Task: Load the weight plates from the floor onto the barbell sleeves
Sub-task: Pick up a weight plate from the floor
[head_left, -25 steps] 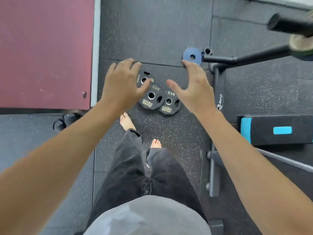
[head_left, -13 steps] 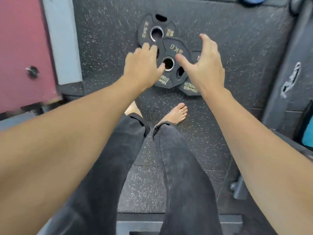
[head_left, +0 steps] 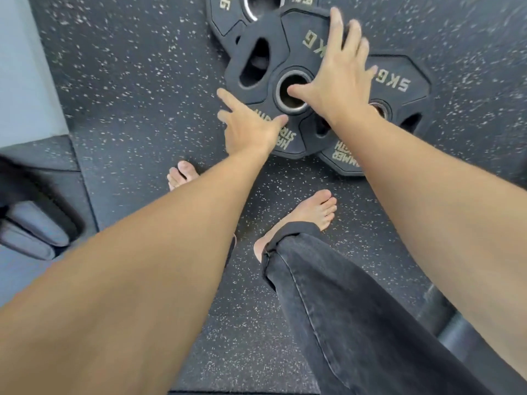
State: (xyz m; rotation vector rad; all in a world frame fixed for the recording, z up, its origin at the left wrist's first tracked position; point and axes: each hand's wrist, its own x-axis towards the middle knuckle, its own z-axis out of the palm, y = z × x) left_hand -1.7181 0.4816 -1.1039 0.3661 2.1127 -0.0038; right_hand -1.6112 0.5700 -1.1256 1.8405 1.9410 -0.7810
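Three black weight plates lie overlapping on the speckled rubber floor. The middle 5 kg plate (head_left: 268, 41) rests on top of a second 5 kg plate (head_left: 405, 89) to its right and a smaller plate (head_left: 228, 12) at the top edge. My right hand (head_left: 336, 78) lies spread over the middle plate, fingers straight, thumb at its steel centre hole. At that plate's near left edge is my left hand (head_left: 251, 126), fingers extended and thumb on the plate face. The barbell is out of view.
My bare feet (head_left: 310, 212) stand just in front of the plates, one leg in dark jeans. A pale floor strip (head_left: 25, 67) and grey sandals (head_left: 31, 232) are at the left. A dark frame part (head_left: 445, 317) sits at the lower right.
I have bent much closer to the floor, so the plates now fill the top of the view. Both hands have come down from above the plates onto the middle plate.
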